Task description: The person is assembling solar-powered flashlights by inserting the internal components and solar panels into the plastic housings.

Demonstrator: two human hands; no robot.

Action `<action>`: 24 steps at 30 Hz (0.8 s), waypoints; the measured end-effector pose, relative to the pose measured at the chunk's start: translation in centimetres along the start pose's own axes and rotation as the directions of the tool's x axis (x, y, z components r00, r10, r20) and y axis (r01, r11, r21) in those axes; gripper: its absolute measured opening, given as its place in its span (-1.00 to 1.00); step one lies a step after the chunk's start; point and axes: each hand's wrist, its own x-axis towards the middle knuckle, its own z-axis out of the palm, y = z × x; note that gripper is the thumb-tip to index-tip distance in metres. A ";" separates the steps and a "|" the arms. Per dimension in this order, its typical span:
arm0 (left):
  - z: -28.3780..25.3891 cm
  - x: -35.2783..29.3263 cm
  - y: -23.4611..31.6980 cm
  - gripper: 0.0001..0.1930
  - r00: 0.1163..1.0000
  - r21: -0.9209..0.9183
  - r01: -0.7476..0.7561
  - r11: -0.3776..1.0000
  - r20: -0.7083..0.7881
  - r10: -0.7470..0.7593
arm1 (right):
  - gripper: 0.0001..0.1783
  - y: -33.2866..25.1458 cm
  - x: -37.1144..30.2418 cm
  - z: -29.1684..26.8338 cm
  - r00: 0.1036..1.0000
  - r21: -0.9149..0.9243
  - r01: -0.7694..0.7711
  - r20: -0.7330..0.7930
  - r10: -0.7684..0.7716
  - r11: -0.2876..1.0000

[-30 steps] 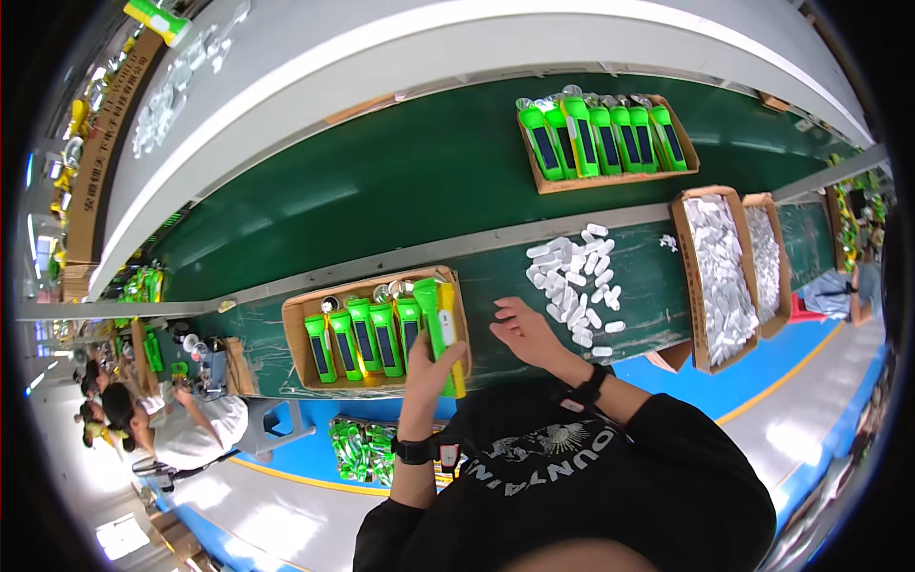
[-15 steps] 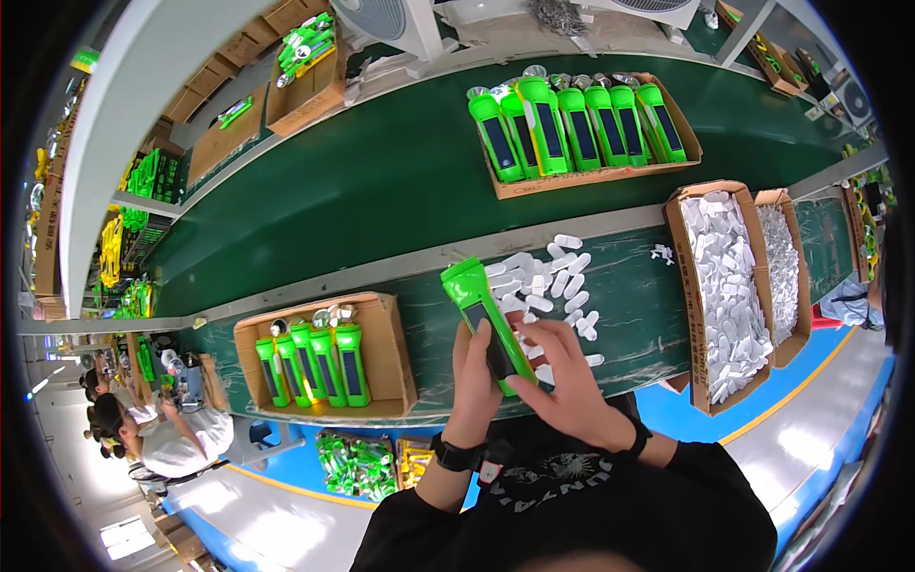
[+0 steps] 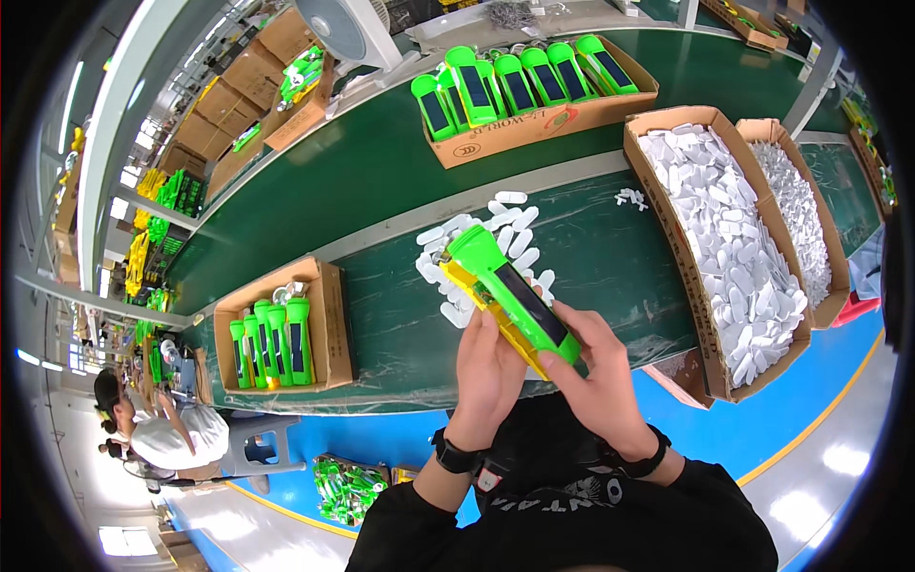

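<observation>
Both my hands hold one green and yellow flashlight (image 3: 515, 291) with a dark panel along its body. It slants over the near edge of the green bench, its wide head pointing away to the left. My left hand (image 3: 488, 377) is closed around the yellow underside. My right hand (image 3: 602, 386) grips the narrow tail end, thumb on the near side and fingers on the far side. Just beyond the flashlight, and partly hidden by it, lie loose white oval pieces (image 3: 521, 244) on the bench.
At left, a carton (image 3: 329, 329) holds several green flashlights; a longer carton (image 3: 548, 124) of them stands on the far surface. To the right are a box of white oval pieces (image 3: 724, 253) and a box of small clear-looking parts (image 3: 791, 205). A person (image 3: 176, 434) sits far left.
The flashlight has rolled in my hands, so its yellow side now shows. My right hand has shifted to the tail end. The whole view has also shifted.
</observation>
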 end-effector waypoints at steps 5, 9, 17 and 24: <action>0.7 -1.9 -0.3 -0.56 0.995 0.015 -0.069 0.997 0.071 0.068 | -0.57 -0.2 -1.4 -1.6 0.994 0.373 -0.107 0.035 0.102 0.922; 1.2 -2.3 0.2 -0.56 0.992 0.022 -0.103 0.994 0.077 0.102 | -0.60 -0.9 -1.7 -2.1 0.988 0.428 -0.152 0.089 0.126 0.891; 0.3 0.0 0.1 -0.57 0.982 -0.012 -0.135 0.991 0.134 0.135 | -0.61 -0.6 -0.1 -1.3 0.988 0.376 -0.157 0.062 0.144 0.913; -0.4 0.5 1.3 -0.58 0.992 -0.040 -0.104 0.994 0.073 0.107 | -0.61 -1.6 1.0 -0.5 0.979 0.254 -0.203 0.085 0.188 0.946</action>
